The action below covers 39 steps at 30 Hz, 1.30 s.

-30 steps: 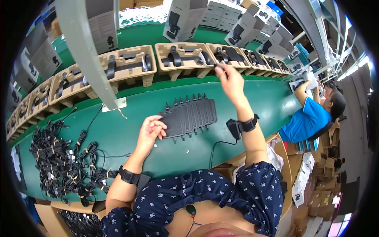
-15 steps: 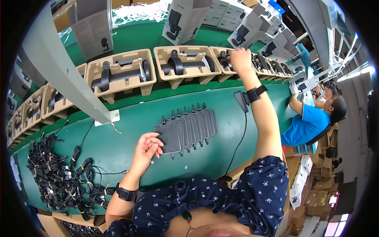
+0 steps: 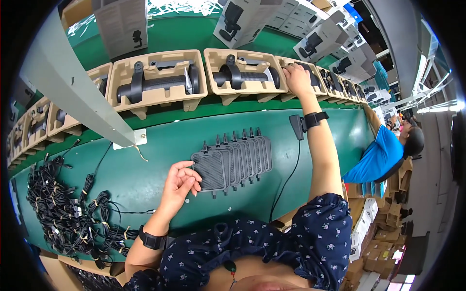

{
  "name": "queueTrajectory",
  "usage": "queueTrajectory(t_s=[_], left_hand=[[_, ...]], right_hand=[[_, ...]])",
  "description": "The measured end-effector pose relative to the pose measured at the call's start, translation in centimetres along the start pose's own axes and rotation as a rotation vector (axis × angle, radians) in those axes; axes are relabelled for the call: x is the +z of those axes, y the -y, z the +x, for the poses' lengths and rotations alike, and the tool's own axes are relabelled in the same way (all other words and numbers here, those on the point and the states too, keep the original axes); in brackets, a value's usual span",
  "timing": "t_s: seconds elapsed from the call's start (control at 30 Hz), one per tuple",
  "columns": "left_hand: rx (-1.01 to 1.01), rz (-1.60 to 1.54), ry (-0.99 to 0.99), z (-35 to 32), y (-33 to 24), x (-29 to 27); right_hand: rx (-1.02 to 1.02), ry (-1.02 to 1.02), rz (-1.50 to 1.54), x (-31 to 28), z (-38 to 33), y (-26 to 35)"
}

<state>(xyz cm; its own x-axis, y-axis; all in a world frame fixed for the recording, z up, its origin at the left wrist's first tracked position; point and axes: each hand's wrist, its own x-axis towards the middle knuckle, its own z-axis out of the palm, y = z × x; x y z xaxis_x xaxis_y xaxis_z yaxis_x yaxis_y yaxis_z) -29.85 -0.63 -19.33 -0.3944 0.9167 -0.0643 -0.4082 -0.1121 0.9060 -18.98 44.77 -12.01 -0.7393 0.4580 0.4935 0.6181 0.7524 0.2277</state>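
Observation:
My left hand point(image 3: 182, 183) is loosely curled, fingers somewhat apart, with its fingertips at the left edge of a row of overlapping black mesh panels point(image 3: 209, 169). Each panel is flat, with small pegs at top and bottom. My right arm stretches far forward. At its end, my right hand point(image 3: 298, 80) reaches into the left part of a tan moulded tray point(image 3: 316, 92) holding black parts. Its fingertips are hidden, so any grip cannot be made out. A black strap point(image 3: 315, 119) circles that wrist, with a small black wedge-shaped piece point(image 3: 296, 127) and a cable beside it.
More tan trays point(image 3: 194, 103) with black cylindrical devices line the table's far side. Printed boxes point(image 3: 121, 29) stand behind them. A grey metal post point(image 3: 80, 82) rises at left, near bundled black cables point(image 3: 63, 213). A co-worker in blue point(image 3: 371, 157) sits at right.
The view has shifted slightly. My right hand has moved left relative to its tray. My left hand stays by the panels. The co-worker's arm now reaches toward the trays.

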Motion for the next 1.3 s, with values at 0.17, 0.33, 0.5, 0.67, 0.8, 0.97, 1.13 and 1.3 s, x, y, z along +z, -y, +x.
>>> queueTrajectory(t_s=[0.17, 0.33, 0.5, 0.67, 0.8, 0.97, 1.13, 1.3], left_hand=[[-0.016, 0.026, 0.023, 0.0, 0.0, -0.1], [-0.040, 0.035, 0.027, 0.0, -0.2, 0.0], [-0.044, 0.021, 0.015, -0.3, 0.1, -0.1], [-0.045, 0.029, 0.024, 0.1, 0.0, -0.1], [-0.047, 0.024, 0.014, 0.4, -0.1, -0.3], [0.016, 0.031, -0.048, 0.2, 0.0, 0.0], [0.299, 0.261, -0.386, 0.5, 0.9, -0.7], [0.327, 0.429, -0.343, 1.4, 1.1, -0.7]], right_hand=[[0.042, 0.294, 0.074, -1.1, 1.7, -1.4], [0.210, 0.477, -0.035, 2.4, 5.3, -1.5], [0.525, 0.059, 0.127, 4.5, 3.8, -0.7], [0.479, -0.061, 0.318, 3.5, 1.5, -1.1], [0.188, -0.105, 0.195, 2.7, -0.1, -2.1], [0.318, -0.138, 0.059, 2.9, 0.5, -2.2], [0.408, 0.076, -0.010, 2.3, 0.9, -1.5], [0.242, -0.053, -0.202, 0.8, -1.8, -1.3]])
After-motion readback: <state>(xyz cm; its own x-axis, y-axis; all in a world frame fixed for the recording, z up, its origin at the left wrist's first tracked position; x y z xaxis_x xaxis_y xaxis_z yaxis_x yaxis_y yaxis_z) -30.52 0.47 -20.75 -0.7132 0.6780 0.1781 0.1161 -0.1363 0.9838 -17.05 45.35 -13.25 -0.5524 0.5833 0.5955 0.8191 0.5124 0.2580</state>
